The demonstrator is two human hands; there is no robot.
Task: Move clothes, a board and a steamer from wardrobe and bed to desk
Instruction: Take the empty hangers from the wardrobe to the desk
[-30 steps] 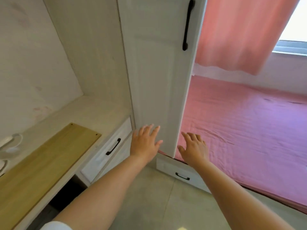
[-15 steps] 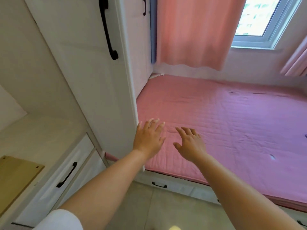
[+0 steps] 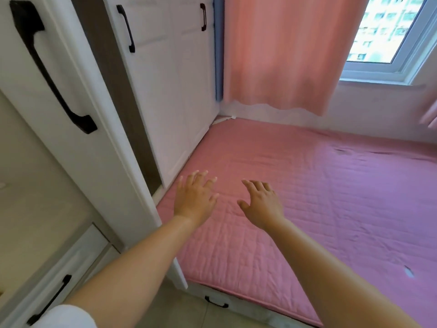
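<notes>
View has swung right over the last second. The wooden board and the desk top, which lay at 8 o'clock a second ago, are now out of frame; only the desk's drawer fronts [image 3: 54,275] show at 7 o'clock. The pink bed [image 3: 331,209] now fills everything from 3 to 6 o'clock.

We hold both hands out over the near corner of the mattress, palms down. Left hand [image 3: 195,200] sits just left of centre, right hand [image 3: 261,204] just beside it; fingers spread on both, nothing held, as in the two earlier frames.

The wardrobe door [image 3: 78,129] stands open at 10 o'clock, its dark interior gap behind it; two shut doors [image 3: 170,91] run toward 12 o'clock, with a pink curtain [image 3: 288,53] and window [image 3: 387,31] beyond.

No clothes or steamer in sight. The bed surface we can see is bare apart from a small speck [image 3: 408,272] at 4 o'clock, too small to identify.

Judgement: the board looks delivered; we are turning to fetch the next item, from the wardrobe or a part of the bed out of frame.
</notes>
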